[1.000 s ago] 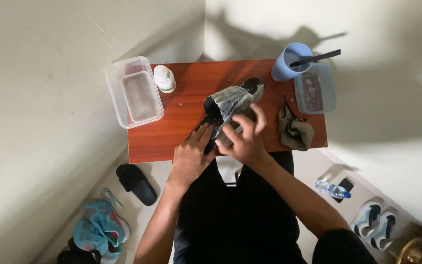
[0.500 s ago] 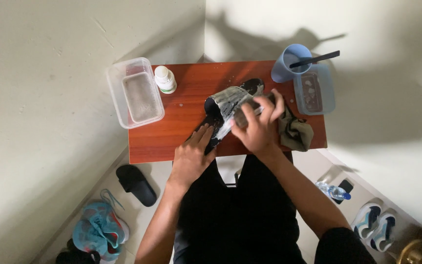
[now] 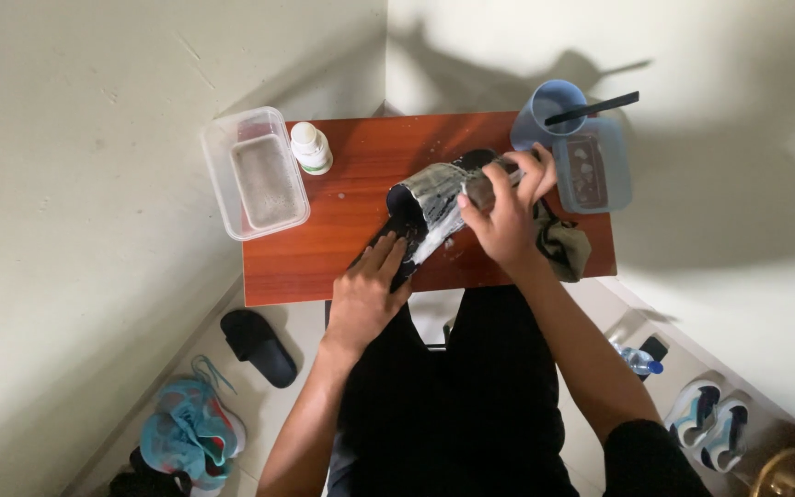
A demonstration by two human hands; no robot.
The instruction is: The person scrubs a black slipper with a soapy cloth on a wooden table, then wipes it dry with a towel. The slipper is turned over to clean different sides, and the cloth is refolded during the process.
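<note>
The black rubbery slide sandal (image 3: pixel 420 216) with a wet, soapy grey-streaked strap lies slantwise on the reddish-brown wooden bench (image 3: pixel 324 239); it looks light, bendy and slippery, best pinned at its heel end. The left hand (image 3: pixel 372 294) presses flat there, fingers unclenched, while the right hand (image 3: pixel 506 212) has fingers curled at the toe end, apparently clutching something I cannot make out.

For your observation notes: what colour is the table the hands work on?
Reddish-brown wood table, seen from the head view.

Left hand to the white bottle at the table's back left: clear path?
Probably yes. The left hand presses the black slide sandal, and bare table lies between it and the white bottle; the clear container sits off to the side.
</note>
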